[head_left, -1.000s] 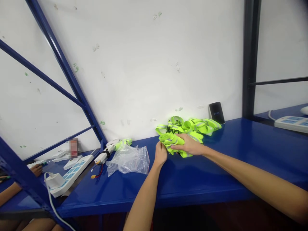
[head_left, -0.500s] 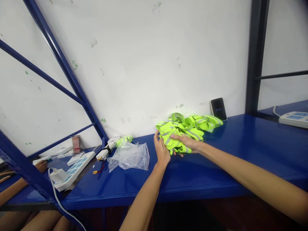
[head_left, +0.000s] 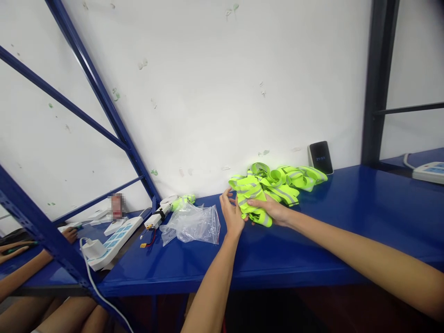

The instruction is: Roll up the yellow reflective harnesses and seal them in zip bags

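Bundled yellow-green reflective straps, right of centre, hide most right-hand fingers; the right hand grips them, thumb on top. The left hand cups their left side, fingers part-curled, some tips hidden. The frame cuts off a power strip at right.

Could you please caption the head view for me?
Right hand grips neon reflective straps, left hand against them, over blue table.

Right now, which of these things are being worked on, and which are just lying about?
In hand or close by:
- yellow-green bundle, gripped by the right hand, with the left hand at its side
- matching strap pile, behind it

Apparently just lying about:
- clear plastic bag
- small yellow-green roll
- upright dark-screened device
- white power strip
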`<action>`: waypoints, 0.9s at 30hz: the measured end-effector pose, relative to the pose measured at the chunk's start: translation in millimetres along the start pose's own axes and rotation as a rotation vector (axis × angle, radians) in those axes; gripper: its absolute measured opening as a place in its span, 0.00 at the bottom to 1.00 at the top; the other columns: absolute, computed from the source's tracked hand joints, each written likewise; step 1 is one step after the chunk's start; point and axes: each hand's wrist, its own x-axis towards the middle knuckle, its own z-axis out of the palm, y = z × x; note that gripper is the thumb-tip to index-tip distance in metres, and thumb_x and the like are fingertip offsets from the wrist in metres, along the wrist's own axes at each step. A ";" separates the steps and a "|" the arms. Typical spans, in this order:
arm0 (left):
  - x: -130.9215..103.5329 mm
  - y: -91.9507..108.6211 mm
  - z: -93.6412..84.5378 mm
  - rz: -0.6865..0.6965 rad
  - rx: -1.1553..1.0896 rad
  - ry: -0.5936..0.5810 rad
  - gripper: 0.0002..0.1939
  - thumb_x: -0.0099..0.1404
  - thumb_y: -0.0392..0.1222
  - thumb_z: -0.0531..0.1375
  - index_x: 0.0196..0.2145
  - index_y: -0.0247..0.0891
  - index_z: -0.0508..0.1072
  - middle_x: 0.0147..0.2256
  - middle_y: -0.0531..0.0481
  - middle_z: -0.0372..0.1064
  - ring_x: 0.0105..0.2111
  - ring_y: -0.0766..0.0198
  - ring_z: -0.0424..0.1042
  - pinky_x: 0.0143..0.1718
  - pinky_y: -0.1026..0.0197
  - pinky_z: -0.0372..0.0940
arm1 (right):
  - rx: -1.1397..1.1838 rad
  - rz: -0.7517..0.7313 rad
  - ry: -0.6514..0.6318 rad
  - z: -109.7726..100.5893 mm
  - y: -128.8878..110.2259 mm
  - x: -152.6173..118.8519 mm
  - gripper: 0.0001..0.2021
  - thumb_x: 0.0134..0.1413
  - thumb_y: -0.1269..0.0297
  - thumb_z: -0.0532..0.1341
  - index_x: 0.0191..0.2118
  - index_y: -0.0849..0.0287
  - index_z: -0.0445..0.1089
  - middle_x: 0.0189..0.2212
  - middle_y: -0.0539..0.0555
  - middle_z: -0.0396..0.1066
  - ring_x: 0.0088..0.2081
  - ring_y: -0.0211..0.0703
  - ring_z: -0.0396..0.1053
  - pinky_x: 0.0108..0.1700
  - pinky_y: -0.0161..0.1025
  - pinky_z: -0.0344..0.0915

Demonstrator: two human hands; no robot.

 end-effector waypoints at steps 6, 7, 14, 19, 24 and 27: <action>3.2 8.6 0.4 0.077 0.137 0.168 0.11 0.70 0.44 0.51 0.36 0.38 0.70 0.33 0.49 0.63 0.31 0.64 0.63 0.36 0.61 0.60 | 0.012 -0.069 0.117 2.4 7.5 5.8 0.20 0.44 0.58 0.69 0.43 0.61 0.70 0.33 0.55 0.76 0.26 0.43 0.73 0.25 0.39 0.71; 3.5 8.5 1.3 0.067 0.142 0.178 0.10 0.68 0.44 0.53 0.34 0.38 0.70 0.32 0.50 0.62 0.29 0.65 0.62 0.35 0.62 0.59 | 0.012 -0.081 0.133 1.5 8.7 6.8 0.20 0.43 0.59 0.69 0.43 0.61 0.70 0.33 0.55 0.76 0.26 0.42 0.73 0.27 0.39 0.71; 15.1 25.0 -23.6 -0.116 -0.146 0.268 0.14 0.69 0.50 0.49 0.38 0.37 0.66 0.27 0.53 0.63 0.27 0.66 0.65 0.31 0.65 0.62 | -0.099 0.076 0.157 -11.9 24.7 10.4 0.19 0.38 0.62 0.71 0.39 0.62 0.70 0.29 0.52 0.75 0.25 0.41 0.71 0.28 0.40 0.70; 31.1 35.8 -113.1 0.332 0.334 -0.389 0.22 0.64 0.53 0.57 0.54 0.47 0.66 0.51 0.45 0.67 0.53 0.54 0.64 0.55 0.52 0.59 | -0.373 0.055 0.037 -12.1 26.3 10.3 0.17 0.41 0.64 0.68 0.41 0.62 0.69 0.36 0.53 0.74 0.34 0.42 0.71 0.37 0.40 0.68; 38.1 -5.4 -166.1 0.412 0.817 -0.811 0.57 0.45 0.67 0.65 0.67 0.50 0.45 0.66 0.42 0.46 0.66 0.43 0.44 0.61 0.42 0.48 | -0.956 -0.138 -0.025 4.0 33.0 8.4 0.20 0.44 0.68 0.65 0.46 0.59 0.65 0.41 0.53 0.71 0.40 0.46 0.69 0.40 0.39 0.64; 40.1 -27.8 -162.3 0.372 0.836 -0.903 0.58 0.46 0.67 0.64 0.67 0.49 0.42 0.66 0.41 0.48 0.65 0.45 0.47 0.62 0.43 0.46 | -1.288 -0.221 0.003 12.9 41.9 6.7 0.21 0.47 0.69 0.61 0.50 0.54 0.62 0.45 0.53 0.68 0.40 0.46 0.69 0.38 0.38 0.62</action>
